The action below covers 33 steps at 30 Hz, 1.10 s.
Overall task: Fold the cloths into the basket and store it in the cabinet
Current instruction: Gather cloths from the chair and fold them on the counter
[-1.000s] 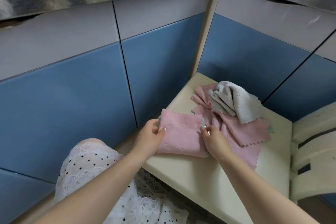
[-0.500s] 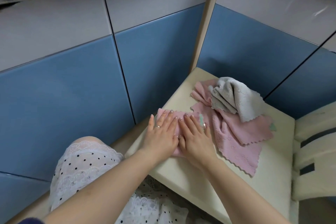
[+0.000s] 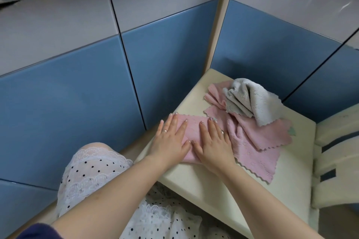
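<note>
While both palms lie flat on the folded pink cloth [image 3: 191,128], the person seems to be pressing the fold down so it keeps its shape. The left hand [image 3: 171,138] covers the cloth's left part with straight fingers spread toward the far edge, a ring on one finger; the right hand [image 3: 212,141] sits just beside it, thumbs nearly meeting, fingers straight too, so neither hand grips anything. The cloth lies at the near left corner of the cream tabletop [image 3: 204,184], close to the person's knees, which I take to be the handiest spot for smoothing. Just beside it on the right spreads a loose pink cloth [image 3: 258,153] with a scalloped edge, touching or slightly under the right hand's outer side, I cannot tell which. Farther back a crumpled grey cloth [image 3: 250,101] rests on top of more pink fabric [image 3: 215,93], heaped toward the corner where the blue cabinet doors [image 3: 174,60] meet. These look unfolded, so I judge the task to be in its early part. No basket shows from where the camera looks. A cream slatted piece [image 3: 338,161] stands at the right edge; what it is I cannot say.
</note>
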Motion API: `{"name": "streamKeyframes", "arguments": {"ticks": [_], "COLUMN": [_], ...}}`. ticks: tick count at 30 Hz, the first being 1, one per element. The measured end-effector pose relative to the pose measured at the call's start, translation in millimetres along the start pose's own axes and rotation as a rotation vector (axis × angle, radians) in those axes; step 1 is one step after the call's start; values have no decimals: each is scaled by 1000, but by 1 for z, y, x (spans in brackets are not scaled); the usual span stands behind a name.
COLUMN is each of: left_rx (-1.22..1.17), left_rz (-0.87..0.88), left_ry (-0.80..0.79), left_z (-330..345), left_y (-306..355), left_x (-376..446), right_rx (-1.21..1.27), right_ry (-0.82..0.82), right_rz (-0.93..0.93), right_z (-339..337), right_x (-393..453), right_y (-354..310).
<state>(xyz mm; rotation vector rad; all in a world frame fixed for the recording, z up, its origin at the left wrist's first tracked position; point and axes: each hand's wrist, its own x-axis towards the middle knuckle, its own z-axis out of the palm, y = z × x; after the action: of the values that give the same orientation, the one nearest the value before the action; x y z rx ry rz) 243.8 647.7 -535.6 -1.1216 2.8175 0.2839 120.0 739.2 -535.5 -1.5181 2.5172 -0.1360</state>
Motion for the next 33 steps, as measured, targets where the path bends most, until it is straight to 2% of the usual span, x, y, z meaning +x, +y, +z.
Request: {"name": "streamKeyframes", "arguments": {"ticks": [4,7,11,13,17,22,27,30,33], "left_rx": [-94,-114,-220,-373,-840,-1048,-1320,-1407,-1435], "left_rz": [-146,-158,-159,-180,-274,-341,-368,-345,-317], "left_ry": [18,10,37,46,45,175,308,447,584], "left_z": [0,0,-3,-3,-18,-42,-70,-105,-145], "left_y": [-12,-14,-16,-20,-25,-34,-46,-53,-62], "left_x": [-17,-27,-26,-25,-25,-34,-48,-54,-61], "right_rx": [123,220,451,643,1113,1454,1546,1523,1328], "right_ry": [102,152,121,125,131,85,17,8,9], "right_rz": [82,76,102,176,332,359,305,150,-67], "right_z": [-6,-5,-11,-14,-25,-33,-64,-101,-144], "right_x": [-14,-24,-22,-18,-14,-11,-2,2,3], "right_y": [5,8,2,0,-7,-24,-40,-57,-81]}}
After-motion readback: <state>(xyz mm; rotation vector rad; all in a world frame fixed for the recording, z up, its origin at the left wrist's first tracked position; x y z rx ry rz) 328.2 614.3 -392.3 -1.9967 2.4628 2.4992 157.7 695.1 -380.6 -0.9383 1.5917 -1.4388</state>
